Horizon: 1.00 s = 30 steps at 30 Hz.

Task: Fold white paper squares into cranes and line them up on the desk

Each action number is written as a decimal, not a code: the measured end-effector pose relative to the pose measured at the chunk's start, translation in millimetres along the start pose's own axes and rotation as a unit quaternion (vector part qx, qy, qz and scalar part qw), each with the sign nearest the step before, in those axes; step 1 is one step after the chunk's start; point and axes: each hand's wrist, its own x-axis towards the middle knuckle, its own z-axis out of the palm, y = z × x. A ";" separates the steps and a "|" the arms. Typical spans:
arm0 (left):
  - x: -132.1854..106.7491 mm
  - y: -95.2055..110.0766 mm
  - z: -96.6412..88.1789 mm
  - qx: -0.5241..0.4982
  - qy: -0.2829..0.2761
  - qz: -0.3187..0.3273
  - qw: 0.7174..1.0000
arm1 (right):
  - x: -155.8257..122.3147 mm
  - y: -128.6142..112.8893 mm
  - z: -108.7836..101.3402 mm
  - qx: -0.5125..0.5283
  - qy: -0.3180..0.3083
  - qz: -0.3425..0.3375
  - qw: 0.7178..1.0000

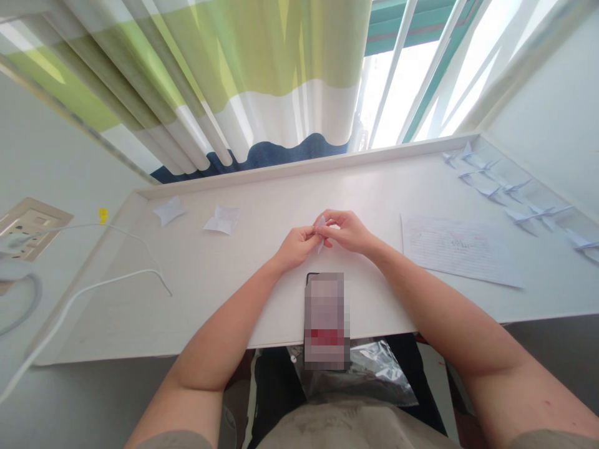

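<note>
Both hands meet above the middle of the white table (196, 274), pinching one small folded piece of pale paper (321, 226). My left hand (296, 246) holds its lower left side with closed fingers. Closed on its right side, my right hand (347, 229) has fingertips at the paper's top. The paper stands slightly above the tabletop between the fingertips, mostly hidden by them.
A phone (326, 321) lies at the table's front edge below the hands. A written sheet (458, 249) lies to the right, with several folded paper cranes (510, 190) behind it. Two creased papers (223, 219) lie at the back left. A white cable (93, 287) crosses the left side.
</note>
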 end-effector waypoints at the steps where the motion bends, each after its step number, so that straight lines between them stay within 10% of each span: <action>1: 0.0 -0.2 -0.7 0.001 -0.002 0.000 1.000 | -0.3 -1.0 -0.1 0.006 -0.004 0.002 1.000; 30: 0.5 -2.9 -2.3 -0.026 -0.050 0.005 0.998 | -2.4 -1.0 3.2 -0.001 0.006 0.015 1.000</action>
